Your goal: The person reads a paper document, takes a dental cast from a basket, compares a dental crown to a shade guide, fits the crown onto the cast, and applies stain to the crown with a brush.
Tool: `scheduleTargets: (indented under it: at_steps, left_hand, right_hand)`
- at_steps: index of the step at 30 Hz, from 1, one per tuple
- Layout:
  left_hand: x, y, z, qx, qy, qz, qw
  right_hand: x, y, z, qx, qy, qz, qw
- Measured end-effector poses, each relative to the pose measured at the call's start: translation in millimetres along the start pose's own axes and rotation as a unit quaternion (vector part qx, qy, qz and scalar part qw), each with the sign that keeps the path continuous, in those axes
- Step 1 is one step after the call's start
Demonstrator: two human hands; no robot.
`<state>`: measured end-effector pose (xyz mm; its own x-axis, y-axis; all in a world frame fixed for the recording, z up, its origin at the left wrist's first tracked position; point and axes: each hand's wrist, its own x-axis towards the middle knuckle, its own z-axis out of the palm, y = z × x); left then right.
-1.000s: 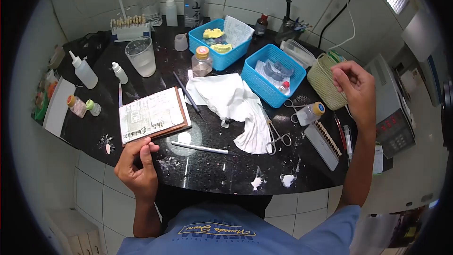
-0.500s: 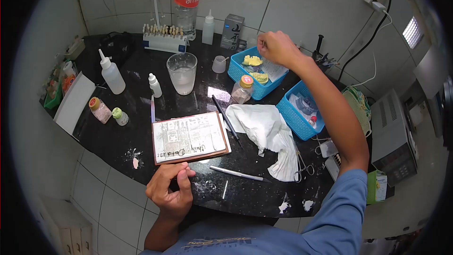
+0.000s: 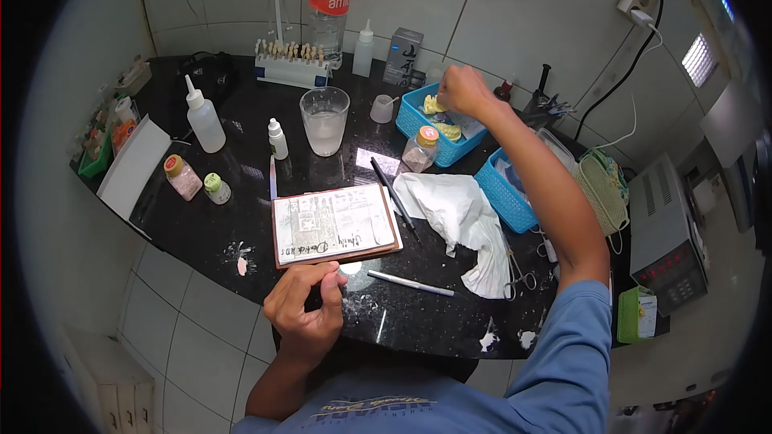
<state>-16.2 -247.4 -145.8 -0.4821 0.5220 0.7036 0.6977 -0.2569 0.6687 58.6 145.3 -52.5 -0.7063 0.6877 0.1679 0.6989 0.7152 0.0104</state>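
My left hand [image 3: 305, 309] is at the near edge of the black counter, just below a notepad in a brown holder [image 3: 335, 225]. Its thumb and index finger nearly meet, and anything between them is too small to name. Over a blue basket [image 3: 446, 159] at the back, my right hand [image 3: 466, 94] is closed with the fingertips hidden. Pale yellow moulded pieces [image 3: 447, 131] lie in that basket, and a jar of pinkish powder [image 3: 420, 150] stands in front of it. A silver-handled instrument [image 3: 412, 282] lies right of my left hand.
A white cloth [image 3: 446, 205] lies right of the notepad, with scissor-like clamps [image 3: 521, 280] beside it. A second blue basket [image 3: 505, 197] sits under my right forearm. Behind the notepad stand a glass of cloudy water [image 3: 325, 124], a dropper bottle [image 3: 277, 141] and a squeeze bottle [image 3: 207, 124].
My right hand has come slightly lower over the blue basket and remains closed. My left hand keeps its pinched pose near the notepad. The whole view has shifted a little.
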Motion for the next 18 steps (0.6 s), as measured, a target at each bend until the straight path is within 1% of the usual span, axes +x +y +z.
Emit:
scheduleTargets:
  at_steps: [2, 3, 5, 6, 7, 8, 10, 12, 14, 15, 16, 17, 18]
  left_hand:
    - [0.6, 1.7, -0.5, 0.004, -0.005, -0.001, 1.000]
    - [0.4, 1.2, -0.2, -0.001, -0.003, 0.001, 1.000]
    - [0.0, 3.1, -2.0, -0.017, -0.008, -0.010, 1.000]
    - [-0.4, 6.3, -3.0, -0.048, -0.017, -0.044, 0.998]
    - [-1.6, 9.3, -2.8, -0.090, -0.005, -0.085, 0.992]
    - [-2.6, 12.5, -2.3, -0.135, 0.000, -0.125, 0.983]
    - [0.4, 22.0, -1.9, -0.200, 0.011, -0.136, 0.970]
    - [1.5, 28.6, -1.4, -0.244, -0.031, -0.150, 0.958]
    - [7.9, 37.9, 3.8, -0.271, -0.112, -0.171, 0.940]
    - [12.3, 43.3, 10.2, -0.294, -0.159, -0.181, 0.925]
    - [16.8, 48.4, 17.0, -0.315, -0.203, -0.191, 0.907]
    - [16.7, 45.7, 24.0, -0.362, -0.240, -0.210, 0.876]
    - [18.0, 49.3, 33.1, -0.403, -0.256, -0.214, 0.853]
  right_hand:
    - [-8.0, -0.3, 2.3, 0.030, 0.069, -0.033, 0.997]
    - [-14.8, -4.3, -3.1, 0.029, 0.070, -0.032, 0.997]
    - [-31.0, -13.9, -17.5, 0.006, 0.115, -0.054, 0.992]
    - [-33.4, -11.6, -17.4, -0.012, 0.148, -0.066, 0.987]
    - [-39.4, -6.5, -17.6, -0.037, 0.180, -0.068, 0.981]
    - [-51.4, -6.5, -23.1, -0.035, 0.223, -0.101, 0.969]
    - [-77.4, -13.3, -41.1, -0.050, 0.264, -0.150, 0.952]
    - [-109.7, -24.6, -57.6, -0.059, 0.283, -0.189, 0.938]
    - [-149.0, -39.8, -74.4, -0.052, 0.307, -0.232, 0.922]
    - [-165.3, -45.7, -77.7, -0.030, 0.317, -0.257, 0.912]
    - [-181.9, -52.3, -80.9, -0.025, 0.306, -0.263, 0.915]
    - [-199.1, -60.1, -81.7, -0.014, 0.306, -0.272, 0.912]
    - [-215.7, -67.1, -81.7, -0.003, 0.305, -0.282, 0.909]
